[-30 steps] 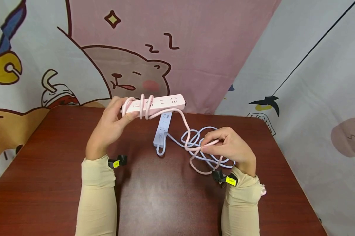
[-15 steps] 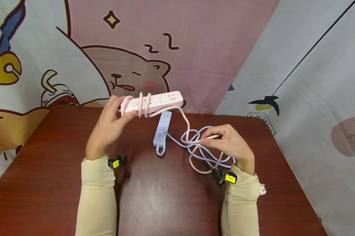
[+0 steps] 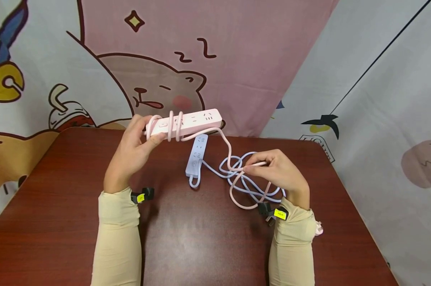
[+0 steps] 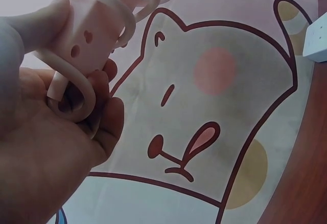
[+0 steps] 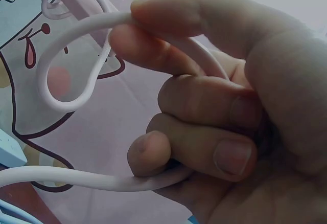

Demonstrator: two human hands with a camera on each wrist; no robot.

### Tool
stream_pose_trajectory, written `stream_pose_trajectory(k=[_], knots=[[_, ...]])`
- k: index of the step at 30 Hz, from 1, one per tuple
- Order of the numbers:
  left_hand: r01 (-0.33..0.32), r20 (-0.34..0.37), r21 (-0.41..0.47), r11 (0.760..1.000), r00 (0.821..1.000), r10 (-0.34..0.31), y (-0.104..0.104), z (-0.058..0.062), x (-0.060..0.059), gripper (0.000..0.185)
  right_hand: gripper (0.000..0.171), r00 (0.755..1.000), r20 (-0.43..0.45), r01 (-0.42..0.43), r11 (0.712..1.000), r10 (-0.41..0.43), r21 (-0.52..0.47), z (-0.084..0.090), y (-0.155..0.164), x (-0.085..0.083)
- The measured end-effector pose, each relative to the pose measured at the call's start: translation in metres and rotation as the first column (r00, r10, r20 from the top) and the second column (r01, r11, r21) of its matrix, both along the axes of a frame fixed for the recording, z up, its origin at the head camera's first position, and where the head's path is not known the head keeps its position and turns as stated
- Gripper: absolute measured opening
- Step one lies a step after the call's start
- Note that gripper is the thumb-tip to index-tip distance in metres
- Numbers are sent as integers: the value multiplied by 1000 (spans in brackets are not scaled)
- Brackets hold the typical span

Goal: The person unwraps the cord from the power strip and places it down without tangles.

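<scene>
My left hand (image 3: 133, 153) grips one end of a pink power strip (image 3: 201, 121), held up above the far part of the table. Several turns of its pink cord (image 3: 225, 139) wrap around the gripped end. From there the cord runs down to my right hand (image 3: 278, 172), which pinches it between thumb and forefinger. In the right wrist view the other fingers curl over a lower stretch of the cord (image 5: 66, 175). A loop of it hangs below that hand. Seen from the left wrist, the cord bends out of the strip's end (image 4: 76, 45) between thumb and fingers.
A light blue power strip (image 3: 197, 155) lies on the dark wooden table (image 3: 194, 238), its blue cord (image 3: 224, 172) loosely coiled beside my right hand. Partly hidden by the right sleeve is a pink piece (image 3: 319, 228). A cartoon-printed curtain (image 3: 244, 59) hangs behind the table.
The pink power strip has risen slightly in the head view, and my right hand has moved up a little with the cord. Both hands keep their hold.
</scene>
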State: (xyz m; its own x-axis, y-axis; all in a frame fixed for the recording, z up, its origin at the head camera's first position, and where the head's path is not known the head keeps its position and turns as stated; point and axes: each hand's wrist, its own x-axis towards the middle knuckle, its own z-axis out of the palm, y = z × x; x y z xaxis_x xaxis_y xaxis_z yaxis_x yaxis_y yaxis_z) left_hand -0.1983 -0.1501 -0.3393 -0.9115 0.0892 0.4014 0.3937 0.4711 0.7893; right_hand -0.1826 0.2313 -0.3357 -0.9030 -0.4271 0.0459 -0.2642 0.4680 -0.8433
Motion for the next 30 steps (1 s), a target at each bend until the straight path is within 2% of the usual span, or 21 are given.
stream_pose_trajectory(k=[9,20,30], knots=[[1,-1,-6,1000,1000,-1,0,-1,-1,44,8,1000,17,10,999,-11,46,-3,-1,-5],[23,-18,-1,1000,1000,-23,0,-2,-3,43,11,992,21,119,985,-122,125,-8,-1,-11],[38,-7,-8,999,999,-38,3,1,-1,42,12,990,-56,135,985,-130,110,-12,0,-16]])
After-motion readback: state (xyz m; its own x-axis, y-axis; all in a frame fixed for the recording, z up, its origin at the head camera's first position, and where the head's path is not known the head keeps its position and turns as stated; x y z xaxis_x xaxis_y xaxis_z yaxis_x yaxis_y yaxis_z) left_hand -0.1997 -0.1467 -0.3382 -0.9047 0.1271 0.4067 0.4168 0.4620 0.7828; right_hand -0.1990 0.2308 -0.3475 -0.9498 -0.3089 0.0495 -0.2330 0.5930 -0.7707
